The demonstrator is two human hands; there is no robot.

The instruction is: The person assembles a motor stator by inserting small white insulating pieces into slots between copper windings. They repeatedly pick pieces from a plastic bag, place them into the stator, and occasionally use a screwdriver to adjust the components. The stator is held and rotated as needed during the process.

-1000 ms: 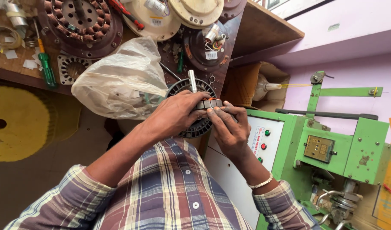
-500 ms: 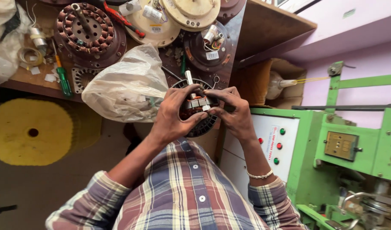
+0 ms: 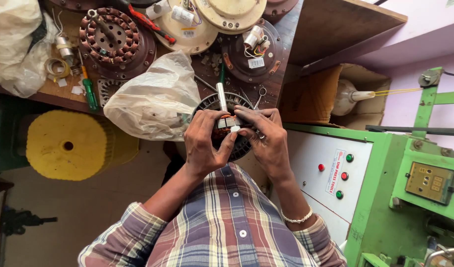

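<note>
A round dark stator core (image 3: 211,106) with a metal shaft (image 3: 221,96) sticking up rests at the edge of the wooden bench. My left hand (image 3: 205,143) grips its near left side, thumb across the centre. My right hand (image 3: 266,138) holds the near right side, fingers curled over the slots by the shaft. Both hands press on a small copper-coloured coil part (image 3: 226,121) at the core's middle. A crumpled translucent plastic bag (image 3: 152,99) lies just left of the core, touching it.
Copper-wound fan stator (image 3: 110,37), cream motor covers (image 3: 207,20), a brown motor housing (image 3: 251,52) and a green-handled screwdriver (image 3: 90,91) crowd the bench (image 3: 48,91). A yellow round stool (image 3: 68,146) stands at left. A green machine with a button panel (image 3: 335,173) stands at right, a cardboard box (image 3: 313,96) behind it.
The view has shifted down and right a little. My hands stay on the core; the fingers have worked closer around the coil part at its centre.
</note>
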